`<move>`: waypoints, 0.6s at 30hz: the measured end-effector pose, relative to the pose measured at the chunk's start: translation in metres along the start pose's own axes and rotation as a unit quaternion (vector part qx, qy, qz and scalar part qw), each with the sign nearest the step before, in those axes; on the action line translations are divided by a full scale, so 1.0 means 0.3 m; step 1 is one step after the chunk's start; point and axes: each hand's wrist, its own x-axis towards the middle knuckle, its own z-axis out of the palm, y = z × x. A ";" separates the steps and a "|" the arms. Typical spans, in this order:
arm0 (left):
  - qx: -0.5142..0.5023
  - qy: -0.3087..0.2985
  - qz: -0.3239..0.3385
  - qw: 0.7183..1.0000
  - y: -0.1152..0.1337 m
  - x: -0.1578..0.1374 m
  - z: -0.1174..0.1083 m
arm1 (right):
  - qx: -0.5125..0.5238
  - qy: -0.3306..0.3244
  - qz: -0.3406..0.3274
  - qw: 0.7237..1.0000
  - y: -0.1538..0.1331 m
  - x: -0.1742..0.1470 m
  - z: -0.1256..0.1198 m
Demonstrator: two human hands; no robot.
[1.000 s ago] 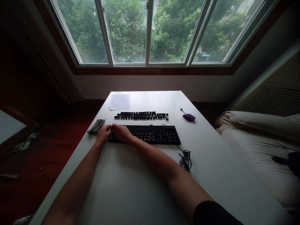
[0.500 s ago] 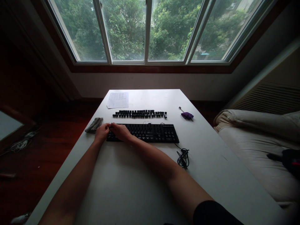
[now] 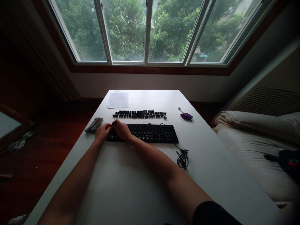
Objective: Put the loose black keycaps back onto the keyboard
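A black keyboard (image 3: 152,133) lies on the white table, its left end partly hidden by my hands. My left hand (image 3: 101,132) is at the keyboard's upper left corner, thumb and fingers pinched; what lies between them is too small to make out. Over the left end of the keys, my right hand (image 3: 122,130) has its fingers closed, and a small thin thing pokes up by the fingertips, too tiny to name. Behind the keyboard, loose black keycaps (image 3: 140,114) stand in rows. A grey cloth (image 3: 94,125) sits just left of my left hand.
A printed paper sheet (image 3: 117,100) lies at the far left of the table. At the right are a purple pouch or cloth (image 3: 186,116) with a brush-like stick and the coiled black cable (image 3: 182,158). A beige sofa (image 3: 243,150) stands beyond the table's right edge.
My right hand has lifted slightly and drawn a little away from my left fingertips, which stay at the keyboard's corner. The small thin thing now shows above the right fingers.
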 end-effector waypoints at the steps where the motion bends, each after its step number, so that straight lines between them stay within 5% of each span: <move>1: -0.009 0.006 0.002 1.000 0.002 -0.002 0.001 | 0.025 0.011 0.004 1.000 0.003 0.000 0.000; 7: -0.108 0.036 0.017 0.993 0.035 -0.012 0.002 | 0.144 0.070 0.040 0.986 0.028 0.001 0.002; 18: -0.212 -0.010 0.032 0.977 0.083 -0.020 0.022 | 0.231 0.140 0.048 0.962 0.053 0.009 0.007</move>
